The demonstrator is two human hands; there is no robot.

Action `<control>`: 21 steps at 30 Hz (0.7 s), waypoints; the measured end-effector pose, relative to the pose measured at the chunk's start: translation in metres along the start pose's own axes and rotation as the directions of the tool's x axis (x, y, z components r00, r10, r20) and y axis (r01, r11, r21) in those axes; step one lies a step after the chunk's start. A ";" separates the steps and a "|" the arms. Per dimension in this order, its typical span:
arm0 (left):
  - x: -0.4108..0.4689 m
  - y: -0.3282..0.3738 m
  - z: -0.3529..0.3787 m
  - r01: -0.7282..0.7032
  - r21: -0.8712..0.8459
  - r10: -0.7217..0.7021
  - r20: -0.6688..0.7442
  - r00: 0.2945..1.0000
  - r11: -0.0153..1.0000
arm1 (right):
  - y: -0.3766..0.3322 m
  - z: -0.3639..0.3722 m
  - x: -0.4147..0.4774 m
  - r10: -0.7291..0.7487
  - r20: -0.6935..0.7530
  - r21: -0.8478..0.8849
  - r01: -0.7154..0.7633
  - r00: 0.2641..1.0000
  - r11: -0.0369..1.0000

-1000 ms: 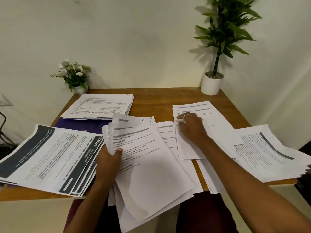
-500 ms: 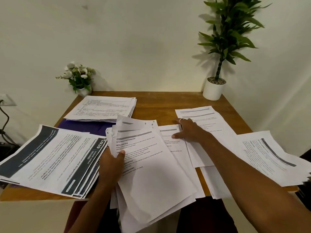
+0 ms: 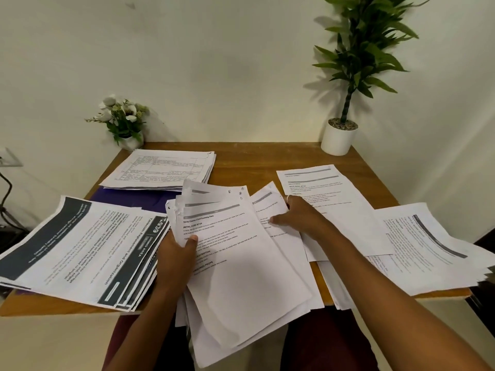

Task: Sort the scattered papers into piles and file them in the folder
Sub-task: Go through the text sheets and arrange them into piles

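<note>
My left hand (image 3: 175,257) grips a thick stack of white printed sheets (image 3: 241,263) at its left edge, thumb on top; the stack hangs over the table's near edge. My right hand (image 3: 300,218) pinches the edge of a loose sheet (image 3: 267,204) lying just right of that stack. A dark-banded pile (image 3: 80,250) lies at the left. A table-printed pile (image 3: 163,168) sits at the back, on a purple folder (image 3: 134,196). More grey-headed sheets (image 3: 329,199) and a banded pile (image 3: 428,242) lie at the right.
The wooden table (image 3: 249,159) stands against a white wall. A small white flower pot (image 3: 124,121) is at the back left corner and a tall green plant in a white pot (image 3: 338,137) at the back right. A cable and wall socket (image 3: 8,162) show at far left.
My right hand has slid left from the grey-headed sheet at the right to the loose sheet beside the held stack and taken its edge. My left hand keeps its hold.
</note>
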State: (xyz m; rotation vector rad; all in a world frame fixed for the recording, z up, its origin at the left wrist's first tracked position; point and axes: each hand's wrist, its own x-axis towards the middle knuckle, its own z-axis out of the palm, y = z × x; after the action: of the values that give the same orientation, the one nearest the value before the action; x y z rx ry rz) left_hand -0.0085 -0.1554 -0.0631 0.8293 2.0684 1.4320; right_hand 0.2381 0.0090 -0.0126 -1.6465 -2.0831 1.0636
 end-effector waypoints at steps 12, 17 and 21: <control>0.000 -0.001 0.001 0.037 0.015 -0.037 -0.010 0.999 0.999 | 0.008 -0.083 0.008 0.047 -0.291 0.095 -0.020 0.956 0.995; 0.003 -0.003 0.001 0.037 0.023 -0.037 -0.003 0.999 0.999 | 0.047 -0.107 0.024 0.063 -0.350 -0.058 -0.089 0.935 0.994; 0.003 -0.005 0.001 0.029 0.025 -0.029 -0.012 1.000 0.999 | 0.081 -0.101 0.042 0.054 -0.439 -0.157 -0.136 0.897 0.978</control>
State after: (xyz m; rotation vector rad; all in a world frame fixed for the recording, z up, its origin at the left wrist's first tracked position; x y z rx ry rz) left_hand -0.0107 -0.1544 -0.0679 0.7994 2.1026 1.4009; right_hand 0.3459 0.0912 -0.0083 -1.8821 -1.8592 0.4721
